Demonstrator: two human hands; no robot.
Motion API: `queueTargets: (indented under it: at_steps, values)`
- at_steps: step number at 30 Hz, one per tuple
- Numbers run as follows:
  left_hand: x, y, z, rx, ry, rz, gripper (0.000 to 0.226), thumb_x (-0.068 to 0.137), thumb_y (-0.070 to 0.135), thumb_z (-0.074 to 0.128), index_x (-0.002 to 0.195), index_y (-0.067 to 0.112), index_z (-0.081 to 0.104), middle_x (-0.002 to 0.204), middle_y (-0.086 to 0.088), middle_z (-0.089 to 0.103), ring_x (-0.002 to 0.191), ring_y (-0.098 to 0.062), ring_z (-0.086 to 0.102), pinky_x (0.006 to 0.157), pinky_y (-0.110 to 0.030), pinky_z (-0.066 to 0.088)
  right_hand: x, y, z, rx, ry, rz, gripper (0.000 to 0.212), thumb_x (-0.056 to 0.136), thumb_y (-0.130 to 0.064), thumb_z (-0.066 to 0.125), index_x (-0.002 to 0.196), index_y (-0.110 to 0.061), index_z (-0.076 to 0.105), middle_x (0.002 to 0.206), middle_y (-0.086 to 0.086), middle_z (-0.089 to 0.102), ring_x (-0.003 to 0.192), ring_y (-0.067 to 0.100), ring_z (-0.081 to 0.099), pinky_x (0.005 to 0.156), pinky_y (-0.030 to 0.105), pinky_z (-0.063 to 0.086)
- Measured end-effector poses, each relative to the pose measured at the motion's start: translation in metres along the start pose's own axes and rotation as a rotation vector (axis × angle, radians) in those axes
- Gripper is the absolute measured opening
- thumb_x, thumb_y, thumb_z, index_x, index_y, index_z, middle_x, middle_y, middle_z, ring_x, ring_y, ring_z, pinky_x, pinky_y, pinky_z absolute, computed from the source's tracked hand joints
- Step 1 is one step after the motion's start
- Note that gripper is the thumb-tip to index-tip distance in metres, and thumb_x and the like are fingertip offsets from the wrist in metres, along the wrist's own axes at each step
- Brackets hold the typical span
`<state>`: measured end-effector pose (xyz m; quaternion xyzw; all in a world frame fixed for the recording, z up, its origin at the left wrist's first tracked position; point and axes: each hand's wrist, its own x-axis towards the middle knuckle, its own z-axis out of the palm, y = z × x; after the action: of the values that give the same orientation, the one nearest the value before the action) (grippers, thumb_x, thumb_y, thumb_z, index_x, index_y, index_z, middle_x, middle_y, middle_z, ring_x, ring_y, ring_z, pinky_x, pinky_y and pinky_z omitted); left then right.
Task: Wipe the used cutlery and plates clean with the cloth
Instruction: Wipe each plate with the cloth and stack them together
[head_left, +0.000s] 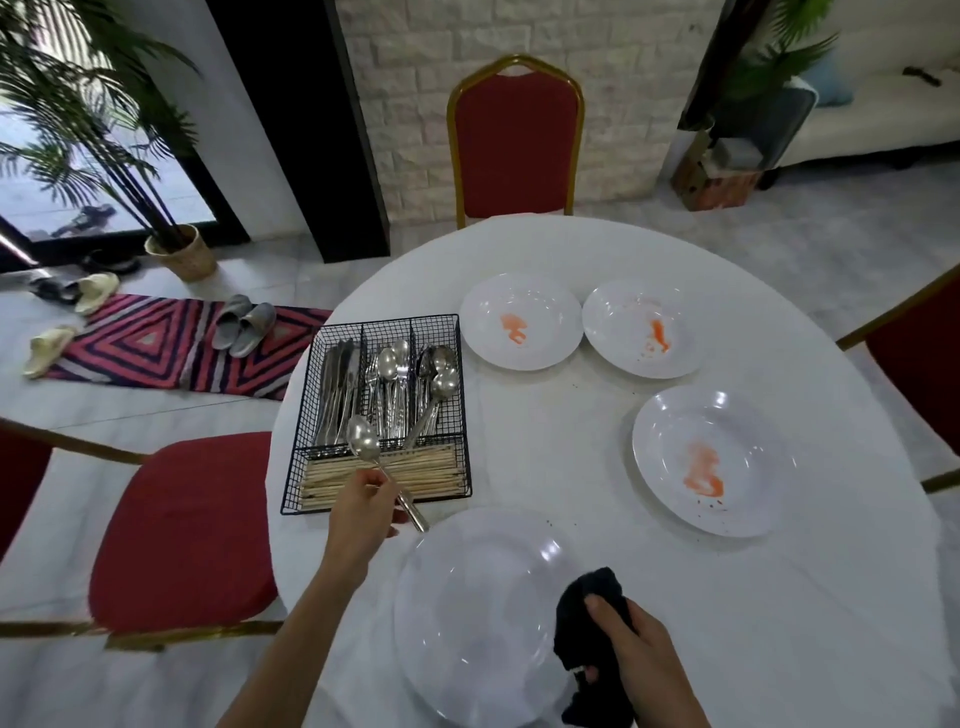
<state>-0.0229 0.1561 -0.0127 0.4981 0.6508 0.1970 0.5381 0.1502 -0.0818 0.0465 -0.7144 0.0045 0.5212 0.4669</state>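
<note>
My left hand (361, 506) grips a silver spoon (363, 444) by its handle, its bowl raised over the near edge of the black wire cutlery basket (296, 467). My right hand (636, 649) is closed on a black cloth (582, 623) at the right rim of the nearest white plate (467, 613), which shows no stain. Three more white plates carry orange-red smears: one at the right (748, 452), one at the far middle (540, 312), one at the far right (623, 332).
The basket holds knives, spoons, forks and a row of wooden chopsticks (415, 470). The round table has a white cloth (545, 426). Red chairs with gold frames stand at the far side (517, 140), left (182, 530) and right (919, 374).
</note>
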Motion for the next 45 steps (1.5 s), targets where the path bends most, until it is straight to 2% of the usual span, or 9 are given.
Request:
queueTargets:
  at_steps: [4,8,14,21,26,30,36,43,45]
  values:
    - [0.031,0.003,-0.018,0.136,0.083,0.044,0.006,0.093,0.012,0.058,0.098,0.015,0.058,0.097,-0.013,0.071,0.080,-0.030,0.070,0.070,-0.045,0.059,-0.001,-0.001,0.005,-0.001,-0.003,0.008,0.024,0.100,-0.011,0.059,0.087,0.008,0.066,0.051,0.015,0.062,0.045,0.024,0.055,0.053,0.030,0.046]
    - [0.068,0.023,-0.035,0.294,0.127,0.092,0.019,0.090,0.009,0.058,0.108,0.013,0.062,0.098,-0.010,0.069,0.079,-0.029,0.068,0.080,-0.047,0.060,-0.004,-0.006,0.012,0.064,0.009,0.000,0.020,0.100,-0.004,0.057,0.093,0.014,0.064,0.047,0.017,0.060,0.033,0.021,0.053,0.038,0.021,0.043]
    - [0.103,0.041,-0.024,0.416,0.056,0.203,0.032,0.092,0.014,0.060,0.123,0.013,0.064,0.084,0.001,0.066,0.062,-0.017,0.059,0.073,-0.040,0.059,-0.004,-0.009,0.020,0.252,0.060,0.017,0.016,0.100,0.004,0.050,0.097,0.016,0.061,0.050,0.019,0.062,0.034,0.023,0.058,0.039,0.022,0.047]
    - [0.120,0.072,0.021,0.468,-0.043,0.331,0.032,0.097,0.015,0.059,0.128,0.013,0.066,0.101,-0.006,0.069,0.057,-0.013,0.055,0.068,-0.032,0.056,-0.003,-0.003,0.013,0.295,0.077,0.006,0.014,0.100,0.004,0.052,0.095,0.010,0.064,0.062,0.021,0.068,0.039,0.024,0.063,0.038,0.026,0.050]
    - [0.131,0.078,0.046,0.564,-0.094,0.337,0.032,0.097,0.012,0.059,0.128,0.011,0.067,0.082,0.001,0.071,0.051,-0.013,0.054,0.064,-0.035,0.058,-0.001,-0.002,0.010,0.288,0.110,0.017,0.014,0.099,0.001,0.055,0.101,0.010,0.065,0.065,0.022,0.070,0.049,0.030,0.062,0.058,0.034,0.046]
    - [0.123,0.075,0.049,0.677,-0.011,0.371,0.038,0.093,0.005,0.057,0.129,0.013,0.067,0.104,-0.007,0.075,0.067,-0.016,0.065,0.061,-0.031,0.055,-0.003,-0.001,0.005,0.336,0.121,0.026,0.013,0.101,0.003,0.051,0.105,0.006,0.063,0.071,0.020,0.068,0.043,0.024,0.065,0.045,0.029,0.052]
    - [0.092,0.040,0.031,0.846,-0.041,0.242,0.029,0.096,0.038,0.060,0.107,0.012,0.054,0.089,-0.001,0.062,0.080,-0.021,0.063,0.068,-0.033,0.047,-0.004,0.005,-0.004,0.359,0.143,0.026,0.017,0.100,0.003,0.052,0.114,0.009,0.061,0.078,0.023,0.067,0.056,0.031,0.062,0.056,0.033,0.048]
    - [0.095,0.035,0.045,0.605,-0.053,0.257,0.020,0.096,0.025,0.065,0.094,0.007,0.056,0.081,-0.013,0.072,0.066,-0.023,0.070,0.066,-0.046,0.062,-0.009,0.019,-0.003,0.287,0.118,0.016,0.018,0.100,0.000,0.055,0.102,0.015,0.064,0.071,0.026,0.064,0.056,0.032,0.060,0.061,0.034,0.046]
    - [0.094,0.044,0.054,0.533,-0.080,0.241,0.017,0.095,0.019,0.067,0.096,0.007,0.055,0.078,-0.012,0.073,0.062,-0.021,0.074,0.064,-0.042,0.063,-0.007,0.023,-0.001,0.293,0.119,0.001,0.016,0.100,0.001,0.055,0.101,0.014,0.065,0.077,0.027,0.065,0.064,0.035,0.061,0.067,0.036,0.046]
